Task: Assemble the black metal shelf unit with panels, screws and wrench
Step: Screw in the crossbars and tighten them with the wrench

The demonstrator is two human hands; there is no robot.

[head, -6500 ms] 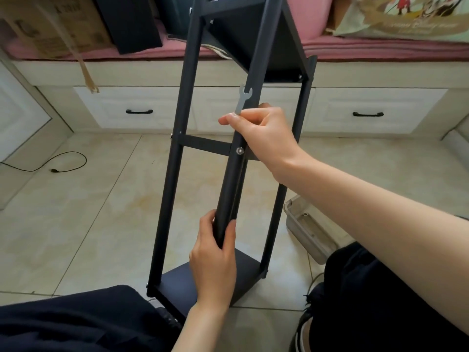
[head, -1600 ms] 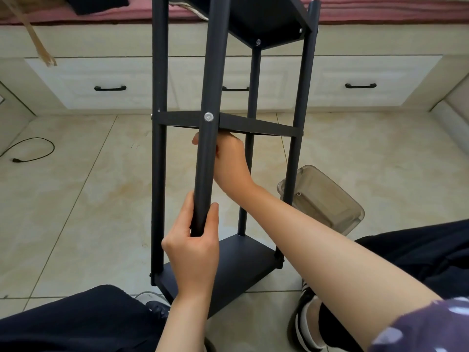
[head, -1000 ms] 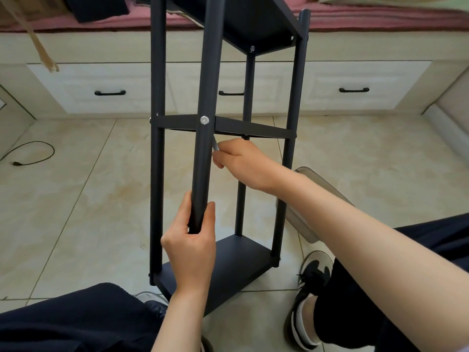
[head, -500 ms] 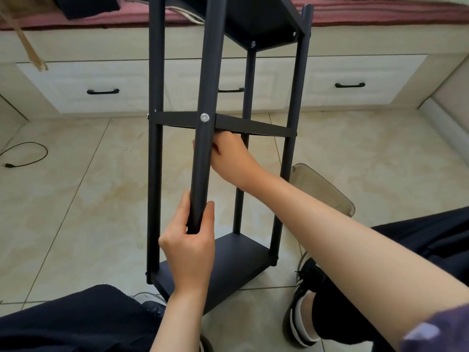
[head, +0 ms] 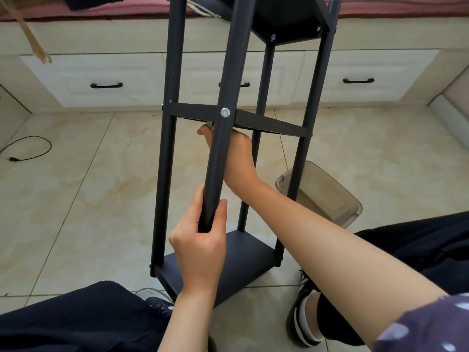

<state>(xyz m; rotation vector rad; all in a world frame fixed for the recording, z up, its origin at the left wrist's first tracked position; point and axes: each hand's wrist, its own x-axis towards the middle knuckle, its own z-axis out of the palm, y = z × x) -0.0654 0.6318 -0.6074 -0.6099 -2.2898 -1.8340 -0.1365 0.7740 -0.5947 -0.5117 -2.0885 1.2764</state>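
Shelf unit [head: 229,265] stiff, light-looking; left hand [head: 200,246] gripping near post [head: 220,158], right hand [head: 234,156] behind it, grip unclear.

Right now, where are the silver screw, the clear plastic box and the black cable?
silver screw [head: 225,112], head view, its round head.
clear plastic box [head: 322,191], head view, its tinted side wall.
black cable [head: 38,148], head view, its curved loop.
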